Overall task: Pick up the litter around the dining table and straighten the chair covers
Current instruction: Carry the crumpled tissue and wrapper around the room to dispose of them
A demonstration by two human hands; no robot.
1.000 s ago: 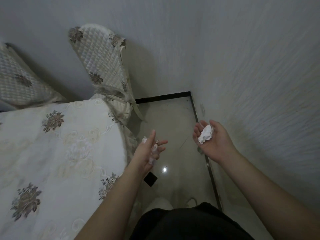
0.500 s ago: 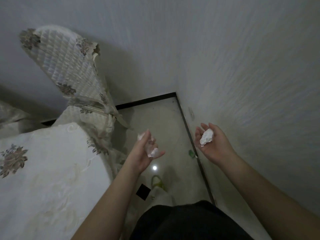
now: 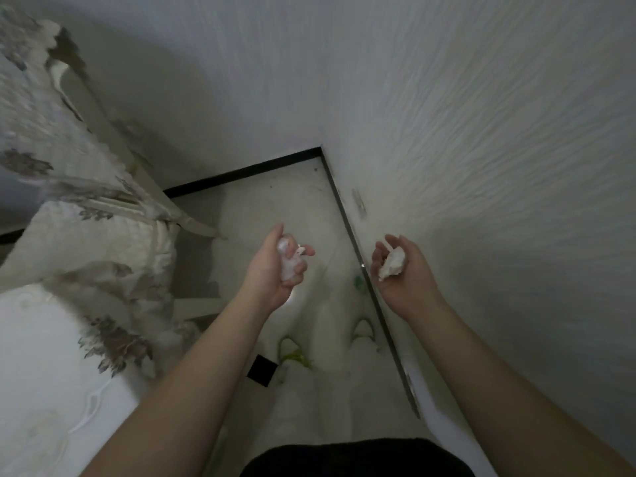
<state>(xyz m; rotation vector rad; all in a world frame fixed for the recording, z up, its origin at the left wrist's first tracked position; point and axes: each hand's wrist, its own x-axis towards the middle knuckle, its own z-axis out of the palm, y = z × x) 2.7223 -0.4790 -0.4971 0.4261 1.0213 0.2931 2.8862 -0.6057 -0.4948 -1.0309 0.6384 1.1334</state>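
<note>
My left hand (image 3: 277, 270) grips a crumpled piece of clear wrapper (image 3: 288, 261), with the fingers curled round it. My right hand (image 3: 404, 273) is palm up and cups a crumpled white tissue (image 3: 392, 263) in loosely bent fingers. Both hands hover over the tiled floor (image 3: 275, 208) of a narrow gap beside the wall. A small green scrap of litter (image 3: 359, 284) lies on the floor by the baseboard, between the two hands. At the left stands a chair in a quilted floral cover (image 3: 69, 187), blurred by motion.
The dining table with its floral cloth (image 3: 51, 373) fills the lower left. A textured wall (image 3: 481, 166) runs close along the right, edged by a dark baseboard (image 3: 364, 270). My feet in yellow-strapped slippers (image 3: 292, 349) stand on the floor. A small black square (image 3: 262, 370) shows near them.
The view has swung right, so chair and table slid toward the left edge. My left hand's fingers have curled tighter round the wrapper. The right hand still cups the tissue.
</note>
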